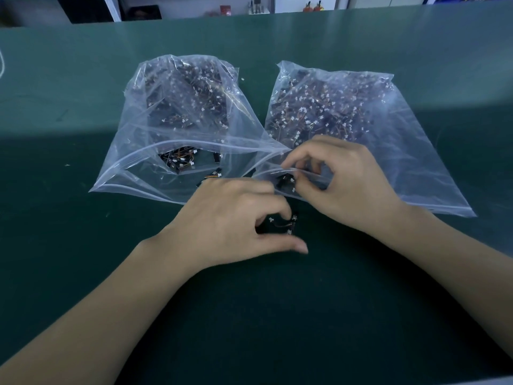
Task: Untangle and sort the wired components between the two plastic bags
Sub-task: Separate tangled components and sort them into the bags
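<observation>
Two clear zip-top plastic bags lie side by side on the green table, the left bag (133,162) and the right bag (402,151), both packed with small black wired components with white connectors. My left hand (233,218) curls over a small bunch of wired components (283,225) on the mat just in front of the bags. At the mouth of the right bag, my right hand (341,179) pinches a black component (286,182) at the bag's rim. A few loose components (180,162) lie inside the open mouth of the left bag.
The green table (83,259) stretches wide to the left and toward me. A white cord (2,63) shows at the far left edge. Shelves with small items (258,6) stand behind the table's far edge.
</observation>
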